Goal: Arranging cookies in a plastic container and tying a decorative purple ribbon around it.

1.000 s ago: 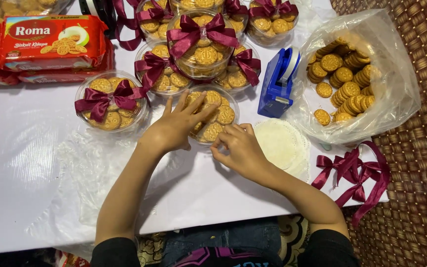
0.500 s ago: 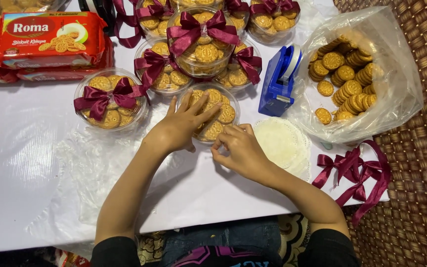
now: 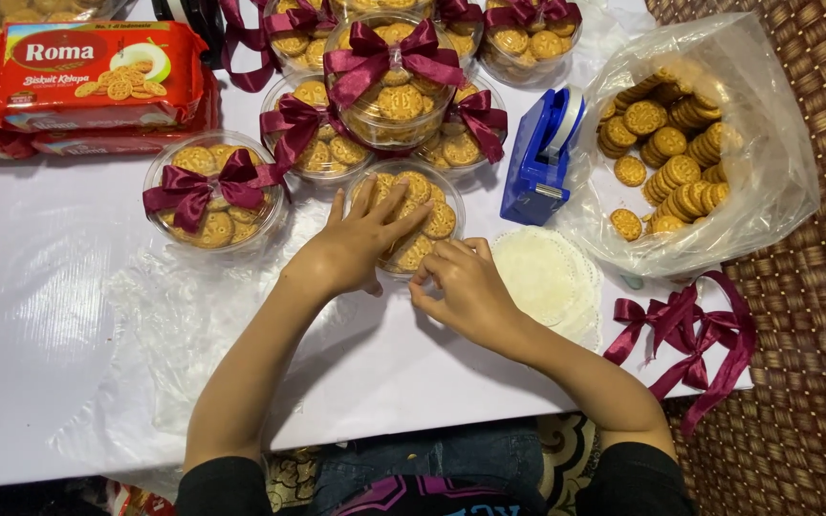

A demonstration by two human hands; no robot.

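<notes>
Left hand (image 3: 360,244) lies flat and open on one unribboned biscuit tub (image 3: 429,215), right hand (image 3: 466,291) pinches its rim, beside six ribboned tubs (image 3: 212,191).

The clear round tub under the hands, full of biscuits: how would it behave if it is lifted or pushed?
The clear round tub looks thin, so it probably flexes when squeezed. Wide and low, it should slide rather than tip. Its biscuits would likely break if dropped.

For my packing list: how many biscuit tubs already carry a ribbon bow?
6 at least: one tub beside the left hand, three clustered behind it, two at the table's far edge; more may be hidden.
</notes>
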